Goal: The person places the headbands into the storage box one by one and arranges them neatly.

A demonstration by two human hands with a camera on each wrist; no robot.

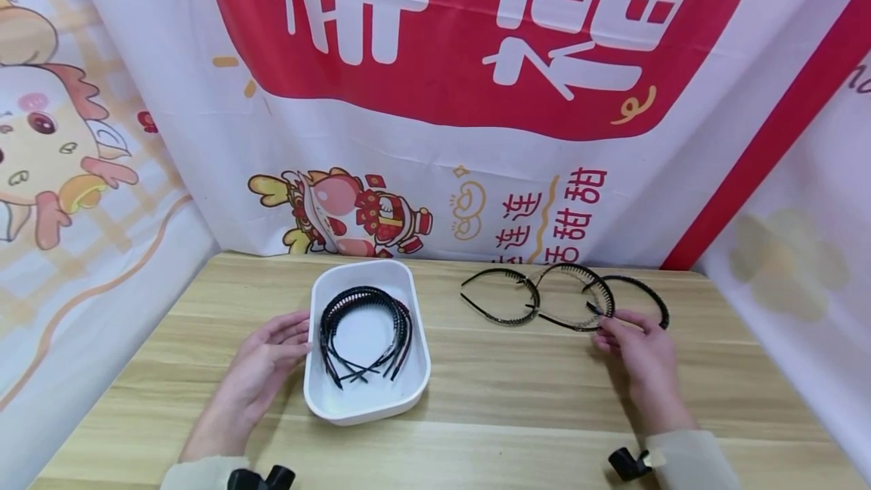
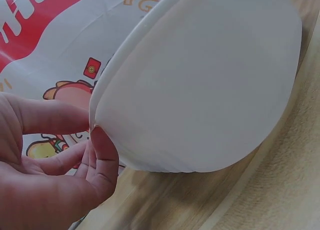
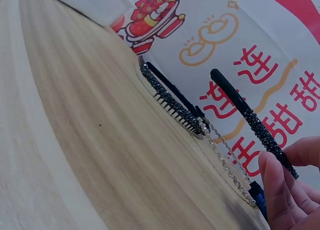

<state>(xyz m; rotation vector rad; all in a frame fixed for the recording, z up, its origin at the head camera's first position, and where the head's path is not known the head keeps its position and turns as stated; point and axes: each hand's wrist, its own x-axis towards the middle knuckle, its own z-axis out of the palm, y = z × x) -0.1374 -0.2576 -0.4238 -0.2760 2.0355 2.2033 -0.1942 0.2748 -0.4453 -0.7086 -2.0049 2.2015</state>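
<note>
Head cam: L hand (image 1: 268,358) is at the L rim of a white, rounded-rectangular plastic tray (image 1: 367,413) on the pale wood-grain table (image 1: 503,452), prob. to steady it; inside, several black plastic headbands (image 1: 364,293) lie nested w/ ends crossing, likely to save space. R hand (image 1: 638,350), well to the R, has a black, arched, glitter-studded headband (image 1: 655,296), apparently the rightmost; two other dark headbands (image 1: 535,299) lie beside it, maybe lined up for easy reach. On the white-and-red cloth backdrop (image 1: 184,134), sideways red characters (image 1: 522,206) read 连连 & 甜甜, others cut off; a big white character (image 1: 615,35) looks like 福. No brand legible. L wrist cam: thumb & fingers pinch the tray's rim. R wrist cam: fingers grasp the glitter-studded headband, its blunt end sticking up free, prob. for clearance from the others; 连连 shows again.
</note>
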